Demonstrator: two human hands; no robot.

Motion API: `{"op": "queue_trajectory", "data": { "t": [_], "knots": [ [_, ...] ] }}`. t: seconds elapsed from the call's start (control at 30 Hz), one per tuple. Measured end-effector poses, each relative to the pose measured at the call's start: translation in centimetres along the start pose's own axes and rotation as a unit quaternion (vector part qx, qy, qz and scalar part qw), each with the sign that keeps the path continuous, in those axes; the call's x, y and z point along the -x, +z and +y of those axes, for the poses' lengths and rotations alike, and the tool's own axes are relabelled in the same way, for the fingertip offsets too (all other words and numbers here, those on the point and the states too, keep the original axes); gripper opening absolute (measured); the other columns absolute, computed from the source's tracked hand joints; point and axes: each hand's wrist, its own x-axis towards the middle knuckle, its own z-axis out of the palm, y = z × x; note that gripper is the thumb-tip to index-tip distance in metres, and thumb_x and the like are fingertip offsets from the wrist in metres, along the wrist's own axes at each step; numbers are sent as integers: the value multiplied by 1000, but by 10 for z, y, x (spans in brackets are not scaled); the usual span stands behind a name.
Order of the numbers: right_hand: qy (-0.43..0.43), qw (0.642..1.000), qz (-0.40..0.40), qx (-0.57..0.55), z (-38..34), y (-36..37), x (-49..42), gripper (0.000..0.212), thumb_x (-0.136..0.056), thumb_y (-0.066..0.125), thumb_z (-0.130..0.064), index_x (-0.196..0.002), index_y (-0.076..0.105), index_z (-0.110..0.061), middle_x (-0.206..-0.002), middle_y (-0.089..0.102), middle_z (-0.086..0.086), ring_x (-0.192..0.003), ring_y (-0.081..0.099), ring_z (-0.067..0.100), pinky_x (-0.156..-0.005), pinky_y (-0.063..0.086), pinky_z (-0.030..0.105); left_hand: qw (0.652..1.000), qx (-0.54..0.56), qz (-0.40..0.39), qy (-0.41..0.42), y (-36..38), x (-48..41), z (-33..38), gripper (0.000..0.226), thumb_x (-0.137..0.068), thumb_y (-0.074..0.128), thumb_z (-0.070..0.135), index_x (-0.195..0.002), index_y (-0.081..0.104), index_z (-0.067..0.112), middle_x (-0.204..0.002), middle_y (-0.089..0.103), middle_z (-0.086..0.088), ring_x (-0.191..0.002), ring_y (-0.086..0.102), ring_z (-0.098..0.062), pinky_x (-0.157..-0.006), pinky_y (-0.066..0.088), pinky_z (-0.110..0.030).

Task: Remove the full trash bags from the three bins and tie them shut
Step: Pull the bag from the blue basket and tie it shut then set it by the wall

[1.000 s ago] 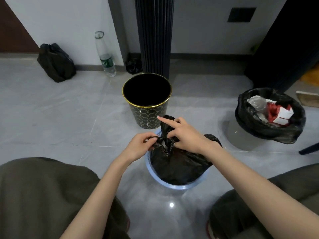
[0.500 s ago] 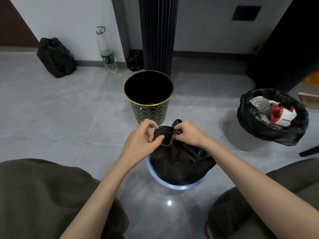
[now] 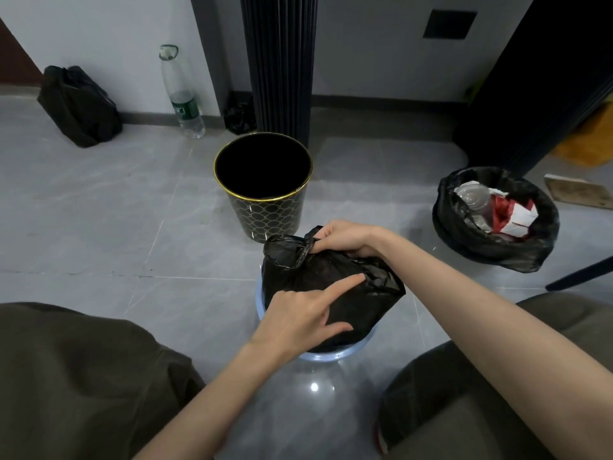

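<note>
- Right hand (image 3: 345, 239), frame centre, fingers curled, gripping the gathered neck of the black trash bag (image 3: 335, 287)
- Left hand (image 3: 305, 313) below, fingers straight and apart, index pressing the bag

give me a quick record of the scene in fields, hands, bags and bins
right hand: grips the gathered neck of the black bag
left hand: index finger straight, touching that bag's side
blue bin: holds that bag
gold-rimmed bin: looks empty, no liner visible
open bag: at right, full of rubbish, not tied
by the wall: dark sack, plastic bottle
</note>
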Motion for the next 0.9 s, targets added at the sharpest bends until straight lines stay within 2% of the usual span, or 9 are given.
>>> {"op": "queue_trajectory", "data": {
  "t": [0.13, 0.27, 0.37, 0.47, 0.57, 0.63, 0.7, 0.8, 0.9],
  "knots": [
    [1, 1000, -26, 1, -2, -5, 2, 17, -91, 59, -19, -78, 69, -14, -64, 70, -5, -57, 66, 7, -66, 54, 25, 1000, -20, 13, 7, 7, -6, 3, 62, -76, 43, 60, -135, 29, 46, -51, 54, 10, -44, 55, -7, -36, 45, -27],
    [5, 997, -68, -44, -3, -7, 5, 19, -94, 52, -12, -84, 68, -9, -79, 71, 7, -63, 69, 13, -63, 58, 24, 998, -50, 26, -19, 18, -10, 7, 39, -79, 41, 56, -115, 47, 41, -58, 61, 9, -48, 60, -10, -36, 45, -26],
    [3, 995, -88, -52, -4, -10, 6, 18, -95, 51, -10, -93, 67, -2, -87, 69, 12, -67, 70, 15, -63, 59, 24, 998, -19, 10, -53, 20, -10, 5, 21, -85, 41, 44, -101, 51, 35, -77, 67, 10, -62, 66, -15, -47, 49, -31],
    [-14, 997, -57, -52, 0, -12, 5, 19, -93, 52, -7, -100, 66, 3, -82, 69, 11, -65, 68, 14, -64, 58, 24, 988, 42, 16, -151, 15, -9, -1, 10, -86, 53, 34, -93, 56, 28, -72, 62, 8, -68, 62, -14, -57, 46, -30],
    [-49, 998, 1, -49, 5, -13, 4, 16, -90, 56, -5, -95, 72, -5, -75, 71, 0, -67, 67, 9, -68, 56, 21, 957, 80, 75, -269, 4, -8, -16, 18, -87, 57, 38, -79, 54, 23, -52, 49, 4, -58, 55, -20, -53, 38, -30],
    [-64, 996, 27, -47, 9, -14, 6, 16, -89, 59, -6, -97, 73, -7, -67, 71, -14, -64, 67, 1, -65, 53, 16, 935, 95, 104, -325, -3, -6, -35, 28, -87, 56, 42, -73, 53, 18, -47, 51, -3, -51, 52, -23, -51, 37, -31],
    [-78, 995, 30, -49, 11, -12, 7, 15, -88, 61, -8, -99, 72, -4, -67, 70, -19, -67, 67, -2, -69, 52, 17, 919, 108, 116, -361, -9, -3, -54, 32, -86, 56, 46, -70, 57, 18, -51, 58, -6, -48, 54, -21, -52, 43, -32],
    [-98, 995, 29, -20, 6, -2, 14, 17, -90, 61, -12, -98, 73, -3, -70, 71, -15, -69, 66, -1, -72, 52, 17, 909, 116, 100, -388, -14, -3, -69, 34, -85, 56, 50, -66, 60, 22, -54, 63, -1, -50, 61, -11, -59, 49, -31],
    [-107, 993, 11, 42, -2, 6, 26, 28, -84, 68, -31, -94, 73, -6, -79, 73, -2, -72, 66, 5, -76, 54, 23, 901, 133, 105, -400, -17, -6, -73, 33, -85, 59, 43, -59, 55, 23, -52, 62, 2, -44, 59, -4, -59, 47, -28]
  ]
}}
